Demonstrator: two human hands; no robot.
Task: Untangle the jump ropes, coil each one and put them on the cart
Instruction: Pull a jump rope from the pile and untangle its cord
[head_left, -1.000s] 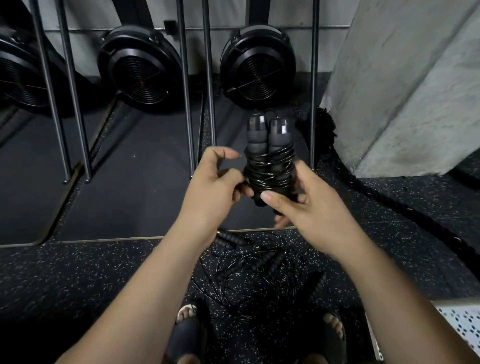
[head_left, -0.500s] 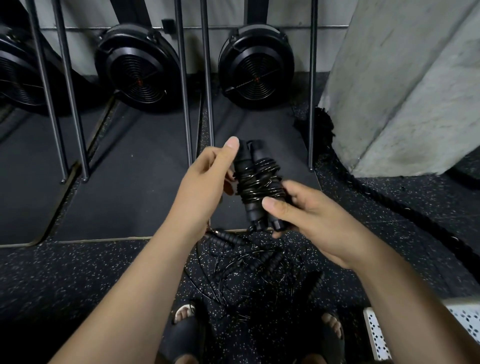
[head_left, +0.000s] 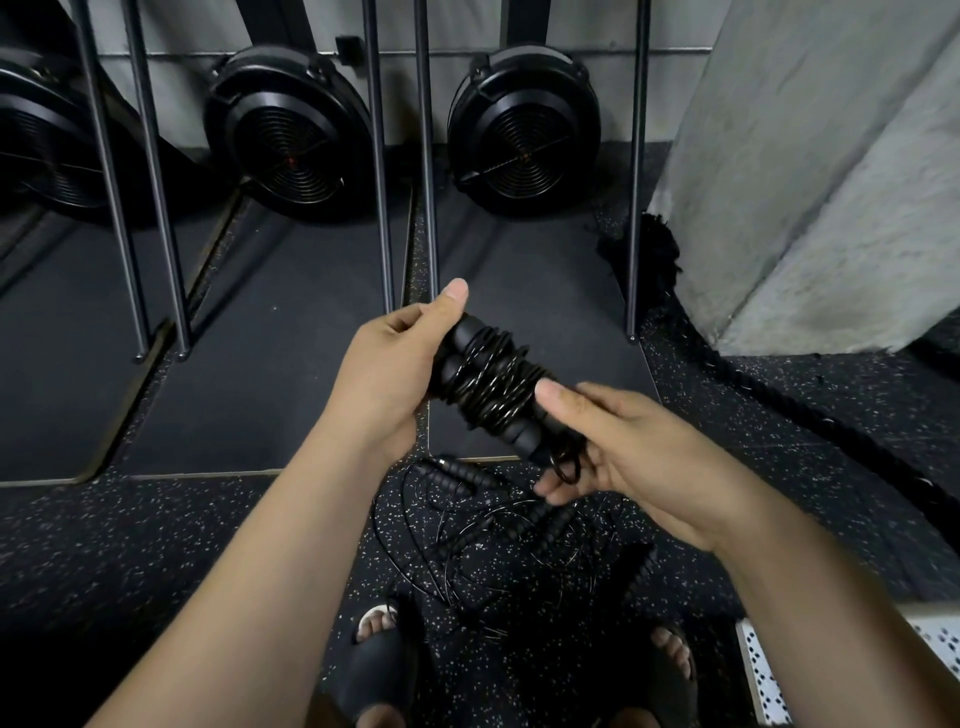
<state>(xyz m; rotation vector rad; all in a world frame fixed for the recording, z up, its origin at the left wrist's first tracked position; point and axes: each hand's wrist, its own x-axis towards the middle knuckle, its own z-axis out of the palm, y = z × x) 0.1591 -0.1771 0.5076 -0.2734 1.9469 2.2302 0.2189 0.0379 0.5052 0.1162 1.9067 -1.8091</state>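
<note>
One rope was found wound round its handles and held above the tangle on the floor. Coiling was judged nearly done, with the loose loop to be tucked before transfer to the cart, seemingly the perforated panel. The upper end was gripped by the curled left hand, the lower end pinched between thumb and fingers of the right hand.

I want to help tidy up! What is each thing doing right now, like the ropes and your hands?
Jump rope: wound round its two handles, held tilted in both hands.
Left hand: grips the upper end.
Right hand: holds the lower end, thumb on top.
Ropes on the floor: loose and tangled, by the feet.
Cart: only a corner shows, no rope seen on it.
Thick rope: lying on the floor.
</note>
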